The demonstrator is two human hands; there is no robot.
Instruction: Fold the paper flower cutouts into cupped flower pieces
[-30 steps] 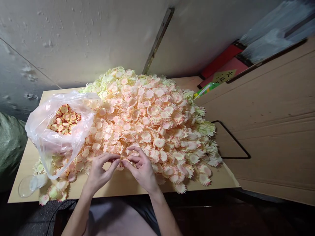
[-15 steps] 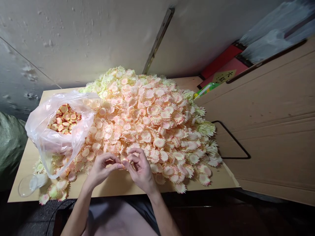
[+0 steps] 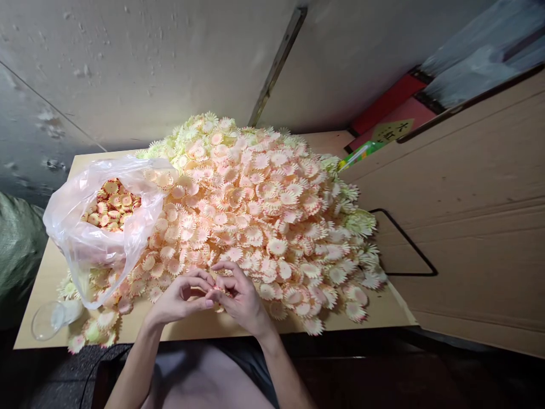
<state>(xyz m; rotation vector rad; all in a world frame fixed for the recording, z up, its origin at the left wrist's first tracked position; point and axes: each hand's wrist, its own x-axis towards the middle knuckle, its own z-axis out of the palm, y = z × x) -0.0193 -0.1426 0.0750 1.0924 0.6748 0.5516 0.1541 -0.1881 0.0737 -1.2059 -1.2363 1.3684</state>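
My left hand [image 3: 183,298] and my right hand [image 3: 240,298] meet at the front of the table, fingertips together. Between them they pinch a small artificial flower [image 3: 217,288], of which only a pinkish bit shows; the fingers cover the rest. Just beyond my hands spreads a large heap of artificial flowers [image 3: 255,210], cream and pink with fringed rims and pale green ones at the edges. Left of the heap, a translucent plastic bag [image 3: 70,210] stands with its mouth wide, holding smaller yellow flowers with red edges [image 3: 114,201].
A clear round cup or lid [image 3: 45,321] lies at the front left corner of the wooden table [image 3: 340,329]. To the right rises a large cardboard sheet [image 3: 468,227] with a black wire loop [image 3: 426,274]. Behind is a stained wall [image 3: 170,62]; a green sack [image 3: 19,261] stands at left.
My fingers have shifted around the small flower: the left fingers curl closer to the right hand, and the right index finger stretches out more. The view has moved slightly; the heap and bag look unchanged.
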